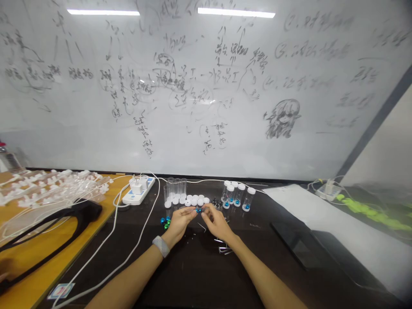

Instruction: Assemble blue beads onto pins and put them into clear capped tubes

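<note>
My left hand [178, 222] and my right hand [218, 222] meet over the dark table, fingertips pinched together. Between them is a small shiny blue ball [198, 210], touched from both sides; finer details are too small to make out. Beside my left wrist lie several loose blue and green balls [166, 222]. White round caps [195, 199] sit just beyond my fingertips, with small black pieces [217, 202] to their right. Thin metal pins [224, 249] lie near my right wrist, and a bent thin piece [202, 226] rests between the hands.
Clear tubes [177, 187] stand at the back. White-capped tubes [248, 199] holding blue balls stand right of my hands. A power strip [139, 191] with white cables is at left. Black flat panels [298, 244] and a white sheet [337, 231] lie right. Behind is a whiteboard [206, 141].
</note>
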Demonstrator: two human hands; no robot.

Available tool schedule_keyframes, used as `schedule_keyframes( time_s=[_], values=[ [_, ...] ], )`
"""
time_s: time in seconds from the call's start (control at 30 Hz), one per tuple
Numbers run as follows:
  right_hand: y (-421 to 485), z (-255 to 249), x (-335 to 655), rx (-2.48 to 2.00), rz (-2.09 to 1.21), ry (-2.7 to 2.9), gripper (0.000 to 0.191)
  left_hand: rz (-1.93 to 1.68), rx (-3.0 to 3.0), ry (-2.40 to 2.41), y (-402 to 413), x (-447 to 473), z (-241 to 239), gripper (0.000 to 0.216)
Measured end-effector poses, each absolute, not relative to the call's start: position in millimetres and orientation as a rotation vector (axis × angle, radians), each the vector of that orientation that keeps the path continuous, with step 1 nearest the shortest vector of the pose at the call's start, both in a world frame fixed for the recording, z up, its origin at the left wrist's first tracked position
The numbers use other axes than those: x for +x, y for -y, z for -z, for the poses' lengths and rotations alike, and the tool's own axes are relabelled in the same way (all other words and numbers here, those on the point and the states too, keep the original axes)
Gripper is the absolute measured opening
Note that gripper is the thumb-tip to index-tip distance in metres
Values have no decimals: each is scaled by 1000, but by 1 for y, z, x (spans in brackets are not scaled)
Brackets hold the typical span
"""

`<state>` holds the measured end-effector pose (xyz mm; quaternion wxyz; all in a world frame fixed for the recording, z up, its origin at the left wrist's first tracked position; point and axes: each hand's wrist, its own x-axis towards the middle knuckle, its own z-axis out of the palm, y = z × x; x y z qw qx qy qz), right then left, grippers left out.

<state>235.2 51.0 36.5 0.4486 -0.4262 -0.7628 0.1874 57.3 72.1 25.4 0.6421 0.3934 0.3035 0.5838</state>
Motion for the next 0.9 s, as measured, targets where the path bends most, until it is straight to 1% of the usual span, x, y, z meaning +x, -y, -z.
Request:
schedule_keyframes(
  time_s=[0.03, 0.13, 0.23, 0.33, 0.37, 0.43, 0.47, 0.57, 0.67, 0.77, 0.9],
  values=[
    [-51, -37, 235, -1060, -449, 1891, 23, -1330, 898, -690, -72, 57, -26, 37],
    [-51, -37, 235, -1096, -413, 1893, 31, -1333, 900, -698, -72, 58, -26, 37],
    [-52, -36, 236, -1085, -446, 1882, 23, -1336, 903, -706, -72, 58, -26, 38],
    [-52, -36, 236, -1064, -440, 1905, 22, -1335, 909, -697, -72, 57, -25, 38],
    [-52, -36, 235, -1068, -424, 1916, 22, -1335, 912, -694, -73, 57, -25, 38],
    [-52, -36, 235, -1087, -397, 1922, 31, -1331, 917, -688, -73, 57, -25, 36],
    [-51, -36, 235, -1095, -397, 1917, 32, -1328, 918, -685, -73, 57, -25, 36],
    [-51, -37, 236, -1086, -428, 1896, 22, -1329, 918, -683, -73, 56, -24, 35],
    [-51, -37, 235, -1073, -421, 1910, 22, -1327, 913, -683, -73, 57, -24, 35],
    [-51, -37, 235, -1093, -396, 1921, 31, -1318, 911, -682, -72, 57, -25, 35],
    [-51, -37, 235, -1080, -438, 1912, 23, -1328, 910, -682, -72, 57, -26, 35]
  ],
)
